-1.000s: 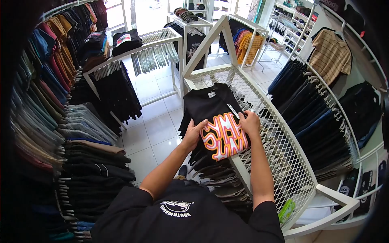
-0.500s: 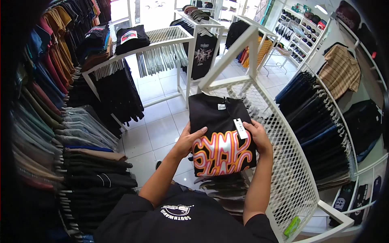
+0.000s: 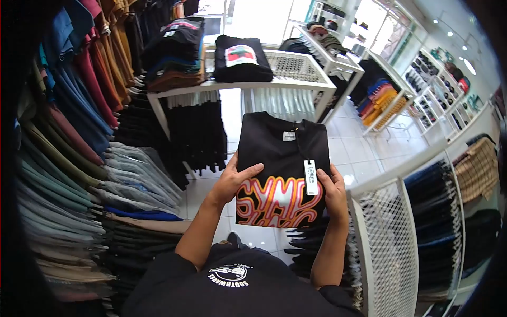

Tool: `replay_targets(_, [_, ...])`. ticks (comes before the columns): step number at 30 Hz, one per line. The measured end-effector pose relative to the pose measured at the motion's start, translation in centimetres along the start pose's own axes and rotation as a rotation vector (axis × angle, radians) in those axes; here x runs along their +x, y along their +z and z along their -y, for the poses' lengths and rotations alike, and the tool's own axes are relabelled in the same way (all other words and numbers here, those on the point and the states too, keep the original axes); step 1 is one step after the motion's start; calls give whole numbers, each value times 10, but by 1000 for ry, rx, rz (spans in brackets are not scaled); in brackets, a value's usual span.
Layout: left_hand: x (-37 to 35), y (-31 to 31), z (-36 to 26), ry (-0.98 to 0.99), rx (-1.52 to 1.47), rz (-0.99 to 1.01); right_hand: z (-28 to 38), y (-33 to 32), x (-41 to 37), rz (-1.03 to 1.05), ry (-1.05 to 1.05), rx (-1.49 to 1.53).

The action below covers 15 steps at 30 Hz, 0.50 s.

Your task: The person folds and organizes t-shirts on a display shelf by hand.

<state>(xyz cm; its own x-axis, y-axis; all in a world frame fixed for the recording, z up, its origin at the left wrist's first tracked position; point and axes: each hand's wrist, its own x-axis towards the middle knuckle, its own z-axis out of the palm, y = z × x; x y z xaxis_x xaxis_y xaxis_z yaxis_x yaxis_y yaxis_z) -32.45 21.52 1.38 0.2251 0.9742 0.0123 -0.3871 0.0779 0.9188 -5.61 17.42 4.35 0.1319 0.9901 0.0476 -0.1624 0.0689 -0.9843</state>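
Note:
A folded black T-shirt point(image 3: 280, 153) with orange, pink and white lettering is held up in front of my body. My left hand point(image 3: 231, 177) grips its left edge, thumb on top and the other fingers out of sight beneath. On the opposite edge my right hand point(image 3: 332, 191) holds it the same way, with fingertips beside the price tag point(image 3: 311, 178). That white tag hangs by a black string from the collar. A small pale label point(image 3: 289, 136) shows inside the neck.
Ahead stands a white mesh-topped rack point(image 3: 296, 63) bearing a folded black shirt point(image 3: 242, 59) and a stack of folded shirts point(image 3: 177, 53). Hanging clothes point(image 3: 79, 105) line the left side. To my right is a white mesh shelf point(image 3: 390, 248), with hanging jeans point(image 3: 434, 211) beyond.
My view and body have turned left, so the rack ahead now sits nearer the centre and the mesh shelf lies further right. Both hands still hold the T-shirt.

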Motion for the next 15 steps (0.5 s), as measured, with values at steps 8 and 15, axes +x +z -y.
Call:
replay_targets(8, [62, -71, -42, 12, -98, -63, -7, 76, 92, 127, -4, -6])
replay_targets(15, [129, -98, -59, 66, -79, -106, -11, 102, 185, 203, 13, 15])
